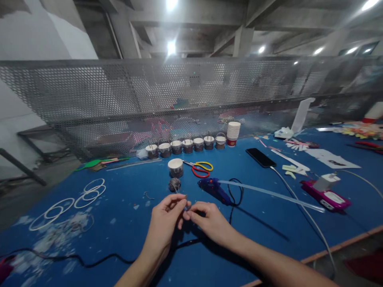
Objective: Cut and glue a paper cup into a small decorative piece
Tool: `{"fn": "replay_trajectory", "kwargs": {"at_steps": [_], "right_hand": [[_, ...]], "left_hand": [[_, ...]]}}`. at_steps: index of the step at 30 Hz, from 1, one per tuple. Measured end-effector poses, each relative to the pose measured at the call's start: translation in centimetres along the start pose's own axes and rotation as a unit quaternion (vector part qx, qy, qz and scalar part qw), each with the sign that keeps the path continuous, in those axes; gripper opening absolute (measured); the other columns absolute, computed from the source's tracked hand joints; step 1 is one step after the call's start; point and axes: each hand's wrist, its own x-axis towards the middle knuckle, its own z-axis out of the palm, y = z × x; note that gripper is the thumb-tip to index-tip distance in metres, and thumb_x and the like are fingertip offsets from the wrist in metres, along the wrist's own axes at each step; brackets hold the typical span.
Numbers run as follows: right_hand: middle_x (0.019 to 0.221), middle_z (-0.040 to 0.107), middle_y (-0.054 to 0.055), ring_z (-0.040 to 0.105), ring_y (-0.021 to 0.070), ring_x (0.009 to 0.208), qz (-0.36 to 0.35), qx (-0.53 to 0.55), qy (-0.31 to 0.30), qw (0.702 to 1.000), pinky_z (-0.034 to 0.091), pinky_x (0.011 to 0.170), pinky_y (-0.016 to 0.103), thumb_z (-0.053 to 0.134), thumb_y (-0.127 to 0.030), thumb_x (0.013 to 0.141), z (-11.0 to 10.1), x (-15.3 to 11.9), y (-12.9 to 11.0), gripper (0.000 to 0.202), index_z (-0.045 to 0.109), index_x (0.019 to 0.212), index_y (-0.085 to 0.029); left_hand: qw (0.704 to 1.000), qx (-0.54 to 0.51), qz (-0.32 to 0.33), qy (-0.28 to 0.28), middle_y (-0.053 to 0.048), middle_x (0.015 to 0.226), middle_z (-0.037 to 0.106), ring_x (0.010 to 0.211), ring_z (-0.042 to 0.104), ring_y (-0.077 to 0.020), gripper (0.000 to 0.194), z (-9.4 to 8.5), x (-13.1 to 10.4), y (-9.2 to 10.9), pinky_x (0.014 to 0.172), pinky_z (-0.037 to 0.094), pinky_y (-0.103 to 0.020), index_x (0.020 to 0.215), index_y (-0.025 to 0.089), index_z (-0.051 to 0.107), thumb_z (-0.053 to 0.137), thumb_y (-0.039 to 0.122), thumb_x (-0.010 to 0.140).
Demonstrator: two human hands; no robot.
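Above the blue table, my left hand (168,217) and my right hand (209,220) meet with fingertips pinched together. Thin grey yarn runs from a small ball of grey yarn (174,184) up to the fingers of my left hand. What exactly sits between my right fingertips is too small to make out. Just beyond the ball stands a grey-wrapped cup (176,168) with a white top. Scissors (201,167) with red and yellow handles lie beside that cup. To the right of my hands rests a blue glue gun (215,190) with a long clear glue stick (272,194) in it.
Several grey-wrapped cups (187,146) line the mesh panel (167,91), beside stacked paper cups (233,133). White rings (89,193) lie left. A phone (260,157), its cable and a magenta power strip (326,195) are right. A black cord (101,257) crosses the front.
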Motion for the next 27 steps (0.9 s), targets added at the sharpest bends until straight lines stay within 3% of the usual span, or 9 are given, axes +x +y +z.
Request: {"fn": "replay_trajectory", "kwargs": {"at_steps": [3, 6, 8, 11, 14, 19, 23, 27], "right_hand": [[0.087, 0.069, 0.005, 0.062, 0.017, 0.08, -0.001, -0.032, -0.001, 1.0, 0.045, 0.074, 0.026, 0.055, -0.022, 0.085, -0.9, -0.4, 0.2, 0.017, 0.071, 0.091, -0.017], [0.103, 0.067, 0.008, 0.061, 0.0197, 0.094, -0.024, -0.101, 0.008, 0.995, 0.046, 0.084, 0.03, 0.055, -0.023, 0.085, -3.1, -1.6, 0.7, 0.022, 0.065, 0.104, -0.018], [0.099, 0.067, 0.009, 0.062, 0.0214, 0.093, -0.027, -0.168, 0.026, 0.985, 0.046, 0.084, 0.032, 0.051, -0.026, 0.087, -5.3, -2.4, 1.3, 0.019, 0.064, 0.098, -0.018], [0.085, 0.066, 0.008, 0.062, 0.0244, 0.083, 0.021, -0.296, 0.082, 0.952, 0.046, 0.076, 0.034, 0.048, -0.034, 0.087, -8.4, -2.9, 2.4, 0.022, 0.064, 0.084, -0.019], [0.091, 0.065, 0.01, 0.06, 0.0274, 0.089, 0.06, -0.353, 0.087, 0.93, 0.045, 0.078, 0.036, 0.054, -0.04, 0.082, -10.3, -1.9, 3.2, 0.026, 0.064, 0.091, -0.018], [0.099, 0.067, 0.007, 0.06, 0.025, 0.089, 0.069, -0.271, -0.013, 0.96, 0.043, 0.079, 0.033, 0.057, -0.037, 0.079, -9.6, 1.3, 4.4, 0.031, 0.066, 0.101, -0.019], [0.086, 0.068, 0.006, 0.06, 0.0219, 0.076, 0.093, -0.233, -0.012, 0.968, 0.044, 0.069, 0.03, 0.052, -0.035, 0.078, -8.5, 2.9, 5.4, 0.028, 0.066, 0.094, -0.016], [0.076, 0.064, 0.003, 0.057, 0.0188, 0.069, 0.074, -0.208, 0.019, 0.975, 0.043, 0.062, 0.028, 0.049, -0.033, 0.078, -8.3, 2.4, 5.4, 0.021, 0.062, 0.085, -0.018]], "left_hand": [[1.0, -0.008, 0.004, 0.003, -0.004, 0.061, 0.068, 0.049, 0.062, -0.0142, 0.031, -0.1, 0.1, 0.1, 0.039, 0.045, -0.02, 0.075, 0.012, 0.066, 0.079, 0.033, 0.056], [1.0, -0.015, -0.009, 0.009, -0.005, 0.062, 0.07, 0.059, 0.068, -0.0192, 0.03, -0.3, 0.2, 0.1, 0.046, 0.052, -0.023, 0.076, 0.012, 0.066, 0.078, 0.032, 0.057], [1.0, -0.017, -0.016, 0.016, -0.005, 0.062, 0.07, 0.062, 0.069, -0.0202, 0.029, -0.4, 0.4, 0.0, 0.051, 0.055, -0.026, 0.077, 0.012, 0.066, 0.077, 0.032, 0.058], [1.0, -0.018, -0.017, 0.015, -0.005, 0.061, 0.07, 0.06, 0.069, -0.0188, 0.028, -0.4, 0.6, -0.1, 0.056, 0.056, -0.027, 0.077, 0.012, 0.066, 0.077, 0.031, 0.059], [1.0, -0.019, -0.021, 0.007, -0.004, 0.059, 0.07, 0.058, 0.068, -0.0172, 0.029, -0.2, 0.7, -0.4, 0.058, 0.056, -0.026, 0.077, 0.012, 0.066, 0.077, 0.031, 0.059], [0.999, -0.02, -0.029, 0.005, -0.004, 0.06, 0.07, 0.057, 0.068, -0.0165, 0.029, -0.1, 0.9, -0.9, 0.057, 0.056, -0.025, 0.076, 0.012, 0.066, 0.077, 0.03, 0.058], [0.999, -0.017, -0.037, 0.015, -0.004, 0.06, 0.07, 0.056, 0.067, -0.0156, 0.028, -0.2, 1.3, -1.2, 0.058, 0.056, -0.025, 0.076, 0.011, 0.066, 0.077, 0.03, 0.058], [0.999, -0.021, -0.044, 0.023, -0.004, 0.059, 0.07, 0.055, 0.067, -0.0153, 0.026, -0.3, 1.6, -1.2, 0.057, 0.056, -0.025, 0.076, 0.011, 0.066, 0.077, 0.028, 0.058]]}}
